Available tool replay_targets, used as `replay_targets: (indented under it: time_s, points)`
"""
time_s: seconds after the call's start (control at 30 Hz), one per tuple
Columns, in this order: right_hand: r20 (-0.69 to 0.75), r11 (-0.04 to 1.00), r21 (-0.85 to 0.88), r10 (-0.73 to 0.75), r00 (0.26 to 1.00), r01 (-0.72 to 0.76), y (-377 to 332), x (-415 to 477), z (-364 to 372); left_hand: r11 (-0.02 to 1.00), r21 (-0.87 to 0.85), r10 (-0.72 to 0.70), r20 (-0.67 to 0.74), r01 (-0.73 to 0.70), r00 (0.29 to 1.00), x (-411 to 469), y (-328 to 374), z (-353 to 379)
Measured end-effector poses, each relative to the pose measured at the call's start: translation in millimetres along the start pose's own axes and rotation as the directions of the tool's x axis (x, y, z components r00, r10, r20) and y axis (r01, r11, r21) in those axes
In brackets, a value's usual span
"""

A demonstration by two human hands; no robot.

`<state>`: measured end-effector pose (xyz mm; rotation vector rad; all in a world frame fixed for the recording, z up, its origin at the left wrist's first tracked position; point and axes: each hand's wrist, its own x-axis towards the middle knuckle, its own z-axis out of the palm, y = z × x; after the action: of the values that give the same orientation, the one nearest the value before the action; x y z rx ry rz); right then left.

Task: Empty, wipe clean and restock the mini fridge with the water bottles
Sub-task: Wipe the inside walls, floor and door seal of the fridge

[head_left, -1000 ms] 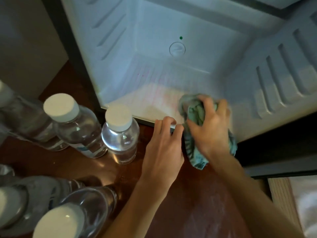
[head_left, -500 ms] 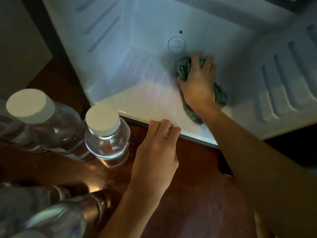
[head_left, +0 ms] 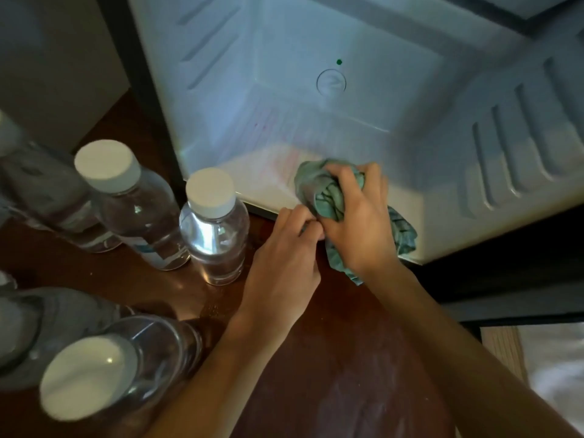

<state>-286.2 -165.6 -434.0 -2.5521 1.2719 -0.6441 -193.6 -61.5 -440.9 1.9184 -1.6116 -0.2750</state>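
Five or so water bottles (head_left: pixel 215 229) stand capped on the tabletop (head_left: pixel 347 358) from seven to ten o'clock, all outside the fridge (head_left: pixel 284 58). Full, they look heavy and smooth-walled, so best gripped round the body, not the cap. At centre, the left hand (head_left: pixel 284 263) curls its fingers, apparently pinching the cloth (head_left: pixel 322 191). The right hand (head_left: pixel 357 222) clutches that soft, bunched cloth on the fridge's front lip toward one o'clock.

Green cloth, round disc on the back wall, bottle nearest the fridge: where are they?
green cloth (head_left: pixel 319 191): head view, bunched folds.
round disc (head_left: pixel 331 82): head view, centre.
bottle (head_left: pixel 215 235): head view, clear body.
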Motion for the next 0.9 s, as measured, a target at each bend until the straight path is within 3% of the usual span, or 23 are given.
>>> replay_targets:
  time_s: [0.37,0.7,0.8,0.9]
  points:
    - [-0.015,0.996,-0.064,-0.068,0.998,0.067,6,21,8,1.0,0.003,-0.007,-0.026,0.007,1.0,0,4,1]
    - [-0.086,0.962,-0.21,0.161,0.983,-0.176,7,144,38,1.0,0.007,0.011,-0.034,-0.01,0.999,4,4,-1]
    - [-0.038,0.98,-0.128,0.148,0.988,-0.151,8,136,31,1.0,-0.015,0.026,-0.028,-0.026,0.999,2,3,-2]
    - [0.002,0.999,0.005,0.04,0.999,-0.04,6,108,23,0.998,-0.061,0.016,0.011,-0.016,1.0,-2,-1,-3]
